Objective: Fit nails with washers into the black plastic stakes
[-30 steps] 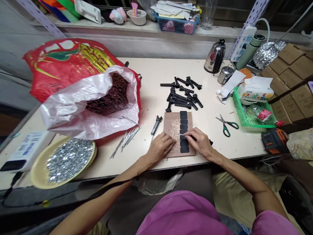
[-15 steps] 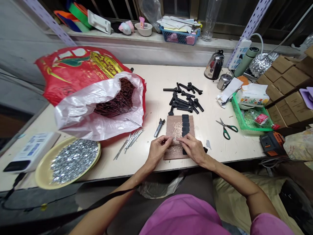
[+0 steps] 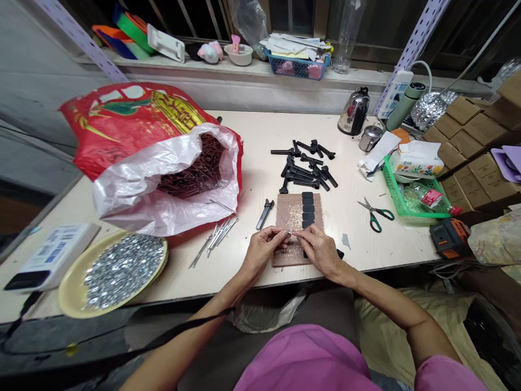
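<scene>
Fingertips of my left hand [image 3: 260, 251] and my right hand [image 3: 323, 254] meet in a pinch, with a small silvery piece [image 3: 290, 233] between them, too tiny to name surely. Both hands are over a brown ribbed board [image 3: 288, 206] sprinkled with pale specks. Down the board's right side runs a column of flat black pieces [image 3: 308, 209], partly covered by my right hand. Left of the board lies one black strap-like part [image 3: 265, 214]. Thin metal rods [image 3: 220, 234] lie beside the sack, and a yellow bowl [image 3: 67, 298] holds many small silvery pieces [image 3: 122, 269].
A red sack [image 3: 122, 119] gapes with dark thin sticks [image 3: 199, 171]. Behind the board are several black parts [image 3: 303, 175]. Scissors [image 3: 375, 215], a green basket [image 3: 394, 195], a kettle [image 3: 353, 113], and cardboard boxes [image 3: 474, 184] occupy the right. A white box [image 3: 55, 250] sits left.
The view has shifted slightly. Both hands keep their pinch at nearly the same spot over the board; the fingers have moved only a little.
</scene>
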`<state>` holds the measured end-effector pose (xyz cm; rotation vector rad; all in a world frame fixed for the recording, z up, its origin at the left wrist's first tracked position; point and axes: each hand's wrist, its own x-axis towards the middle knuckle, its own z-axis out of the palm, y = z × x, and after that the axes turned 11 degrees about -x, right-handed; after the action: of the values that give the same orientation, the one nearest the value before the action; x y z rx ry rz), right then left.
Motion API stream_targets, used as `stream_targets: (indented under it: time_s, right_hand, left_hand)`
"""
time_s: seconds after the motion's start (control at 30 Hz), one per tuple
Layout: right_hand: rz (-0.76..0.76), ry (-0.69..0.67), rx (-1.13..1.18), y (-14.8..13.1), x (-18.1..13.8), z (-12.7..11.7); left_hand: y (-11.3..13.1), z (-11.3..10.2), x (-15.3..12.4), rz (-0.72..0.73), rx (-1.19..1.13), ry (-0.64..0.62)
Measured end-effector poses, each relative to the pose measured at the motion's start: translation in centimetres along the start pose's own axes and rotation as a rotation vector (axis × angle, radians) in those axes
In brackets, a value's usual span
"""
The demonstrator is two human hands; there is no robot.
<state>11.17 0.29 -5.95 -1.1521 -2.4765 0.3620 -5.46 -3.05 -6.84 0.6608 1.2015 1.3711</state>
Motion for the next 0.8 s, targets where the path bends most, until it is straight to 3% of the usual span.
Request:
stream_targets:
  time_s: [0.2,0.43,0.6,0.8]
  right_hand:
    - [0.006,-0.021,-0.044,0.1,-0.6,0.1]
    - [0.082,0.008,0.172,0.5,-0.4,0.1]
    - [0.096,0.004,0.152,0.5,-0.3,-0.4]
    - [0.126,0.038,0.022,0.3,-0.8,-0.3]
  left_hand:
    - [0.1,-0.2,0.2,-0.064,0.006,-0.062]
    - [0.4,0.6,0.1,0.080,0.140,-0.030]
    - [0.4,1.1,0.9,-0.110,-0.076,-0.072]
    - [0.5,1.9,1.1,-0.253,-0.216,-0.013]
